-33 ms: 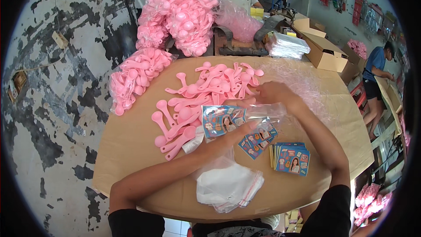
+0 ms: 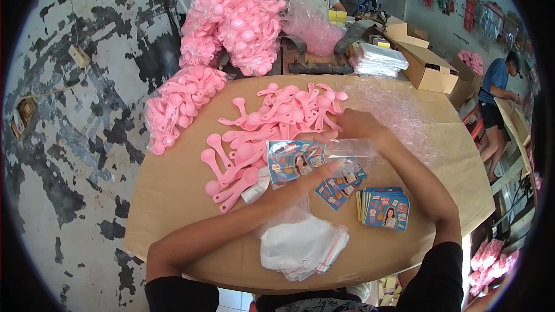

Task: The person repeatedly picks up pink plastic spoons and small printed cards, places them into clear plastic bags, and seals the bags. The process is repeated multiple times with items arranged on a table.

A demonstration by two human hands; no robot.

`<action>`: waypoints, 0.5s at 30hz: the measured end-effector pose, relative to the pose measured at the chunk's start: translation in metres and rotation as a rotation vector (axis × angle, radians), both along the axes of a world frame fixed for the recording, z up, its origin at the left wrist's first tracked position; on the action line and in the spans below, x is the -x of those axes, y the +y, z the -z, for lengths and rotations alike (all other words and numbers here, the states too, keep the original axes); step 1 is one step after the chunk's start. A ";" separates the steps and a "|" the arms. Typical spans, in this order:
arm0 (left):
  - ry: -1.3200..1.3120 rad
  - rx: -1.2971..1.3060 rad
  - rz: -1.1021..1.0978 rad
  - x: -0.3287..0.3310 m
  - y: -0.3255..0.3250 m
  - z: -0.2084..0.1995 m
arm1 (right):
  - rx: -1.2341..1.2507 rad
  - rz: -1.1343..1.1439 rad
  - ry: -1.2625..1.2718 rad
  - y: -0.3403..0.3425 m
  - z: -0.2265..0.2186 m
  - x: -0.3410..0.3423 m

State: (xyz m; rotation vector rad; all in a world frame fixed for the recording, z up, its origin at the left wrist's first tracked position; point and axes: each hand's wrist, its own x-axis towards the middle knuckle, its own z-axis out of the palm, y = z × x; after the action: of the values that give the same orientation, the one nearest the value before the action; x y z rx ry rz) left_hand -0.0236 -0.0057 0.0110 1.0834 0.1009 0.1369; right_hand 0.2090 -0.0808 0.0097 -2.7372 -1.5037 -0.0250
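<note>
One hand (image 2: 313, 177), the left, pinches a clear plastic bag (image 2: 351, 148), best held steady, with a blue picture card (image 2: 288, 157), over the brown tabletop (image 2: 451, 156), while the right hand (image 2: 359, 123) is at the pink plastic spoons (image 2: 298, 115), its grip unclear.

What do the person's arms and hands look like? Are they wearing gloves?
No gloves: the left hand and right hand are bare. Short black sleeves end near the elbows, leaving both forearms uncovered. No watch shows.
</note>
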 end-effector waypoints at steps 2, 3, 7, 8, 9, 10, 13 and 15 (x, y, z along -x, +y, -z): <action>0.248 0.082 0.032 0.003 0.002 0.000 | -0.089 0.005 -0.021 0.009 -0.001 0.012; 0.252 0.064 0.027 0.001 0.002 -0.001 | -0.058 -0.059 0.039 0.010 -0.004 0.008; -0.147 -0.200 -0.267 -0.008 0.000 0.004 | -0.111 -0.325 0.330 -0.027 -0.016 -0.033; -0.081 -0.211 -0.311 -0.011 0.004 0.008 | -0.139 -0.340 0.411 -0.035 -0.034 -0.020; -0.072 -0.202 -0.310 -0.012 0.004 0.010 | -0.130 -0.336 0.421 -0.045 -0.045 -0.018; -0.117 -0.187 -0.324 -0.013 0.005 0.009 | -0.210 -0.283 0.487 -0.055 -0.058 -0.015; -0.139 -0.124 -0.345 -0.014 0.015 0.016 | -0.471 -0.179 0.700 -0.074 -0.072 0.003; -0.201 -0.082 -0.344 -0.014 0.018 0.017 | -0.658 -0.120 0.827 -0.089 -0.060 0.011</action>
State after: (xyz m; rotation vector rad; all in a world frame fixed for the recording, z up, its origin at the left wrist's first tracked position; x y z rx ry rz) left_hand -0.0092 0.0123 -0.0059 1.1217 0.1002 0.5619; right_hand 0.1977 -0.1701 0.0700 -1.7813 -1.1227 0.4606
